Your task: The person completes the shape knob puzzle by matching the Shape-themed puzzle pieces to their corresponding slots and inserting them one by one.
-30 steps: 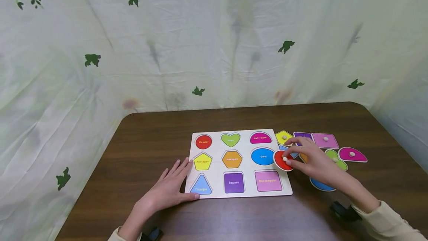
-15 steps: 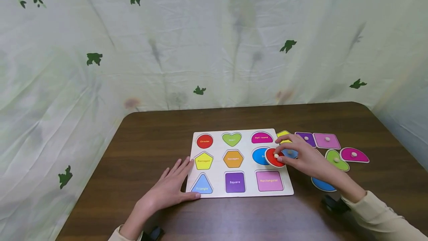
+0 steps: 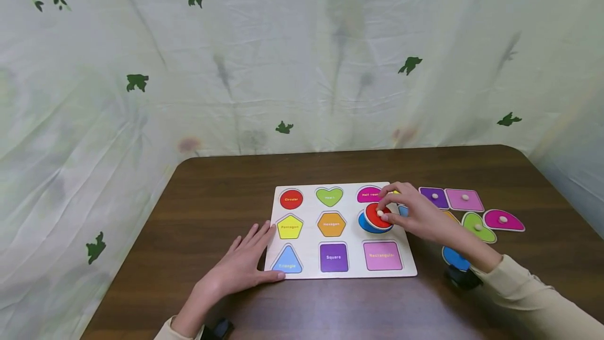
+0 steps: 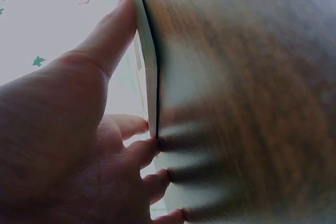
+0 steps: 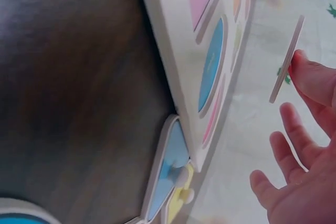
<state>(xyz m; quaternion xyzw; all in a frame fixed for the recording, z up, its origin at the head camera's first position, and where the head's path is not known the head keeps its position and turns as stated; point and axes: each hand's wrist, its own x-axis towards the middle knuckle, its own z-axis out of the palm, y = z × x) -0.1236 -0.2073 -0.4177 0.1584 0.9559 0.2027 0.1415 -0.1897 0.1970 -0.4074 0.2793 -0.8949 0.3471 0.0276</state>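
A white shape puzzle board (image 3: 311, 251) lies on the table with colored, labeled recesses. My right hand (image 3: 415, 215) pinches the small knob of a red circular puzzle piece (image 3: 373, 215), held over the board's blue oval recess (image 3: 365, 226). In the right wrist view this piece (image 5: 287, 59) shows edge-on, clear of the board, while the other fingers spread loosely. My left hand (image 3: 243, 264) rests at the board's left edge with straight fingers, thumb at the near corner. In the left wrist view, that thumb (image 4: 113, 30) lies along the board's edge.
Right of the board lie knobbed pieces: a purple square (image 3: 434, 197), pink rectangle (image 3: 460, 199), green heart (image 3: 475, 224), magenta half round (image 3: 507, 220) and blue oval (image 3: 455, 258). A blue triangle (image 5: 160, 182) and yellow pentagon (image 5: 178, 195) sit by the board's edge. A patterned curtain (image 3: 306, 67) hangs behind.
My right hand has carried the red circular piece leftward and slightly away from me, from the board's right edge to over the oval recess. My left hand has stayed at the board's edge.
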